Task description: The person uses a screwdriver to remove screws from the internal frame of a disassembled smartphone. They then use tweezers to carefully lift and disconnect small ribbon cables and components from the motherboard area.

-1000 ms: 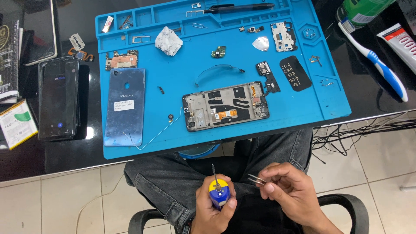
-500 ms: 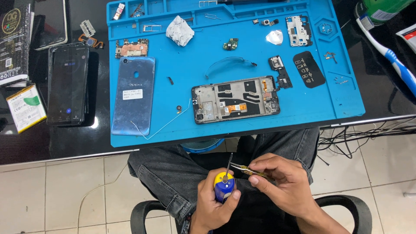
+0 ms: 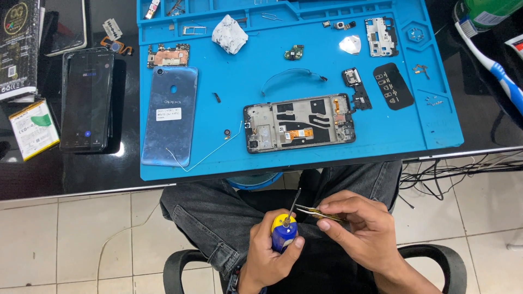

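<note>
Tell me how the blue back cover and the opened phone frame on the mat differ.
The blue back cover lies lengthwise up the blue mat, smooth and glossy with a white sticker; the opened phone frame lies crosswise. The cover is one plain shell, while the frame shows dark inner parts and an orange flex strip. Both lie flat on the mat, untouched by either hand.
</note>
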